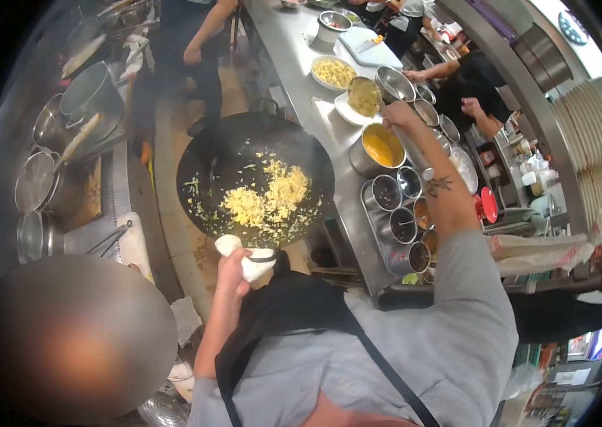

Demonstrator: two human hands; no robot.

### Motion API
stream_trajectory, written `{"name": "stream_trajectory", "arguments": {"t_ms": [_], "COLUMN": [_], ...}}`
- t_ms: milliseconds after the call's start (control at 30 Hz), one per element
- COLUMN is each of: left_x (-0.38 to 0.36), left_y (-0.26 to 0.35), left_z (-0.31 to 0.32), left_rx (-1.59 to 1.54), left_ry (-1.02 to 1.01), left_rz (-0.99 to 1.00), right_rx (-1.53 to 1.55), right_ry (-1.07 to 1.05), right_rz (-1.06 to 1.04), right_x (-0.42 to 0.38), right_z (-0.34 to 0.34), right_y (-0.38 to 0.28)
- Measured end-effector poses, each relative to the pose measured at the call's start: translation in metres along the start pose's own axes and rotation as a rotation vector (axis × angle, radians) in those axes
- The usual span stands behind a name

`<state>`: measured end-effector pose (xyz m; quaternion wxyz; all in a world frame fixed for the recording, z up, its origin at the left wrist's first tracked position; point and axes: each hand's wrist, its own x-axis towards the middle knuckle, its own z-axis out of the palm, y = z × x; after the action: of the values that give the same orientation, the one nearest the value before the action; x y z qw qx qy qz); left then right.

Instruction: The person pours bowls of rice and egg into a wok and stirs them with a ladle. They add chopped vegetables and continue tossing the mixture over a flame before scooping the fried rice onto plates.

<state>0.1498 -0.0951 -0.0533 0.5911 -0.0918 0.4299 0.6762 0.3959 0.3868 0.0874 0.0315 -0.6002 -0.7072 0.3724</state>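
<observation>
**Wok held beside a crowded steel line**

A long steel tabletop (294, 50) ran up the frame's centre in a busy kitchen. One black wok (255, 178) of yellow fried rice sat centre frame, its cloth-wrapped handle clamped in the left hand (233, 267). The right hand (400, 114), upper right, gripped one ladle (365, 96). Below stood one pot of orange sauce (379, 149) and several seasoning tins (400, 220).
</observation>
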Motion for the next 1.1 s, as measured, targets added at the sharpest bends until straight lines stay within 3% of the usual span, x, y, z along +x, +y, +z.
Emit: {"name": "stream_trajectory", "arguments": {"t_ms": [100, 200, 233, 333, 433, 500, 567, 600, 667, 700, 733, 767, 867, 933, 1000, 1067, 1100], "left_x": [-0.011, -0.005, -0.003, -0.002, 0.001, -0.010, -0.035, -0.044, -0.064, -0.032, -0.002, 0.038, 0.057, -0.026, -0.053, -0.055, -0.040], "left_y": [-0.006, -0.013, -0.016, -0.016, -0.016, -0.013, -0.003, -0.010, 0.009, 0.002, 0.008, 0.008, 0.006, -0.009, -0.035, -0.004, 0.010], "left_z": [0.005, -0.013, -0.015, -0.015, -0.016, -0.017, -0.015, -0.043, -0.005, -0.026, -0.017, -0.009, -0.022, -0.035, -0.048, -0.030, -0.014], "left_rx": [-0.011, 0.043, 0.016, 0.001, -0.013, -0.028, -0.032, -0.014, -0.070, -0.044, -0.023, -0.058, 0.040, 0.010, 0.045, -0.052, -0.014], "left_ry": [0.050, 0.115, 0.118, 0.151, 0.172, 0.203, 0.246, 0.214, 0.068, 0.108, 0.024, 0.061, 0.168, 0.113, -0.023, 0.065, 0.053], "left_rz": [-0.039, -0.053, -0.057, -0.065, -0.090, -0.139, -0.209, -0.173, -0.058, -0.101, -0.120, -0.043, -0.163, -0.131, 0.227, -0.121, -0.119], "right_rx": [-0.389, -0.246, -0.170, -0.150, -0.184, 0.032, 0.355, 0.567, 0.983, 1.044, 1.109, 1.104, 0.976, 0.886, 0.807, 0.787, 0.795], "right_ry": [0.290, 0.514, 0.423, 0.453, 0.580, 0.581, 0.389, 0.204, 0.010, -0.033, -0.089, -0.121, -0.290, -0.254, -0.238, -0.230, -0.225], "right_rz": [-0.108, -0.164, -0.087, -0.091, -0.198, -0.288, -0.236, -0.156, -0.111, -0.102, -0.069, -0.065, -0.124, -0.065, -0.034, -0.029, -0.028], "right_x": [0.043, 0.011, 0.000, -0.004, -0.014, -0.023, -0.068, -0.130, -0.215, -0.234, -0.253, -0.252, -0.269, -0.307, -0.330, -0.346, -0.347], "right_z": [0.049, 0.091, 0.092, 0.092, 0.094, 0.096, 0.089, 0.081, 0.101, 0.111, 0.128, 0.138, 0.142, 0.146, 0.149, 0.164, 0.170], "right_y": [0.058, 0.063, 0.056, 0.056, 0.067, 0.088, 0.076, 0.041, 0.016, 0.005, -0.002, -0.004, -0.023, -0.017, -0.008, -0.002, -0.002]}}
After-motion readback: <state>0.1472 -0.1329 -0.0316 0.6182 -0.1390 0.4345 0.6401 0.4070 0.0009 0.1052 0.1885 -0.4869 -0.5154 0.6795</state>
